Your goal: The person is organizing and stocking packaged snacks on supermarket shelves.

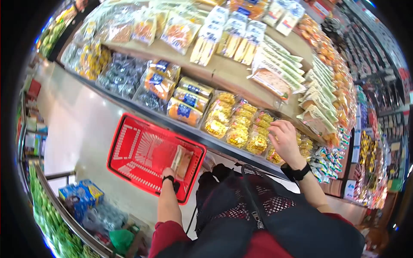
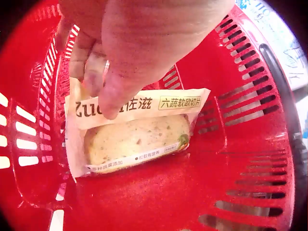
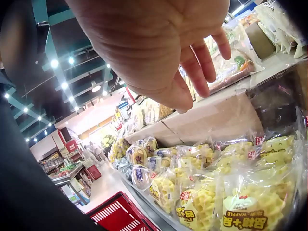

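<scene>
My left hand (image 1: 168, 173) reaches down into a red shopping basket (image 1: 112, 159). It pinches the upper edge of a packet of sliced bread (image 2: 139, 137), thumb across the front and fingers partly hidden behind the thumb. The packet (image 1: 182, 161) has a clear window showing the pale bread. Over the shelf's front row, my right hand (image 1: 285, 139) hovers with loosely bent fingers and nothing in them. Below it lie bagged waffles (image 3: 197, 207). Beyond its fingertips, a flat packet of bread (image 1: 271, 81) lies on the upper tier.
The bread display's dark front rail (image 1: 150, 116) runs beside the basket. Packaged rolls (image 1: 185, 109) and dark-wrapped packs (image 1: 122, 75) fill its left end. More sandwich-shaped packets (image 1: 318, 112) stand at the right. Behind the basket are a blue carton (image 1: 81, 195) and a vegetable stand (image 1: 56, 215).
</scene>
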A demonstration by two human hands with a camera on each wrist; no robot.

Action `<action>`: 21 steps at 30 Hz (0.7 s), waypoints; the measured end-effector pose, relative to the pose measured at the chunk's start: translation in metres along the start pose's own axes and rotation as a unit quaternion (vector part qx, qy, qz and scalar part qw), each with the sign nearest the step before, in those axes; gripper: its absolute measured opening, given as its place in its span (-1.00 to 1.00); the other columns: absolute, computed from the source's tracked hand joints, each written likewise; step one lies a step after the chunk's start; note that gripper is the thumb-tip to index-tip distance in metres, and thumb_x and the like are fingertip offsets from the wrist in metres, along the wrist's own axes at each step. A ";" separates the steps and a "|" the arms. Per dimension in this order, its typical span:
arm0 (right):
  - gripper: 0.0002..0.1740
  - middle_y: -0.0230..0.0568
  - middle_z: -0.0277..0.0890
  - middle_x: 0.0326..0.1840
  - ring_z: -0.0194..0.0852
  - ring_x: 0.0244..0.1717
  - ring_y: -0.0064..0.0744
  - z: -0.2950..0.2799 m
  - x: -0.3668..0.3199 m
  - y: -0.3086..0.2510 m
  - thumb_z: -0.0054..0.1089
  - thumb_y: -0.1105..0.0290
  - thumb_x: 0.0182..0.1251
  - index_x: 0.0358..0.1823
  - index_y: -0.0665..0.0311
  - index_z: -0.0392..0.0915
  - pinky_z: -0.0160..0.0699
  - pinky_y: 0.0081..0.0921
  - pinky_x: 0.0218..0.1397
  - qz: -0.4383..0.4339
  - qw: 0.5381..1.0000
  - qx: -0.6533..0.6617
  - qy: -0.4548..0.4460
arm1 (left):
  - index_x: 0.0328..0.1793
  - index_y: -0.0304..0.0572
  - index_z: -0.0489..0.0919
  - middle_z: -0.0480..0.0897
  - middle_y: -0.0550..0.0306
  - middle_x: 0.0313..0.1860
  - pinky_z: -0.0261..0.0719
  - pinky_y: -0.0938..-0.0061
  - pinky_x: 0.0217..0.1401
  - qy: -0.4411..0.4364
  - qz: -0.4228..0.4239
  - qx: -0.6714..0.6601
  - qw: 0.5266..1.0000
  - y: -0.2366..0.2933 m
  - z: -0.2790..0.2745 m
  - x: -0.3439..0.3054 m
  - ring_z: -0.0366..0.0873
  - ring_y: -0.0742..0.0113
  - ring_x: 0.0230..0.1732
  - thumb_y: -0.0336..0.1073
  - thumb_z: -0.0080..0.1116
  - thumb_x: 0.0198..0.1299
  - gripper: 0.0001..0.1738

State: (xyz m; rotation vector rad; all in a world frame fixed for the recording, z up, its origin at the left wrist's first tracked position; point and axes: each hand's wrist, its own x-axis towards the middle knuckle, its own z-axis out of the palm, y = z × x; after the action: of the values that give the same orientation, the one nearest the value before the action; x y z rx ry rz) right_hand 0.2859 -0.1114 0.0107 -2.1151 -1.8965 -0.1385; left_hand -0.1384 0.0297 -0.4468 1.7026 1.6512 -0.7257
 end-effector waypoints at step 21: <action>-0.10 0.01 0.04 0.44 -0.12 0.51 0.01 0.007 0.063 -0.107 0.45 0.16 -0.09 0.33 0.15 0.23 -0.16 0.01 0.53 -0.227 0.944 0.231 -0.058 | -0.09 -0.23 0.53 0.64 -0.05 -0.09 0.47 0.22 -0.04 0.260 0.390 -0.195 0.862 0.081 -0.280 -0.356 0.55 0.00 -0.10 -0.43 0.15 0.14 -0.80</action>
State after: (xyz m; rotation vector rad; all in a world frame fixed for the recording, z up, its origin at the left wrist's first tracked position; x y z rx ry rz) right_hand 0.1878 -0.0403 0.0371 -1.3895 -2.1916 0.3127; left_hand -0.0902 0.0182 0.0107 2.1059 1.1074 0.4658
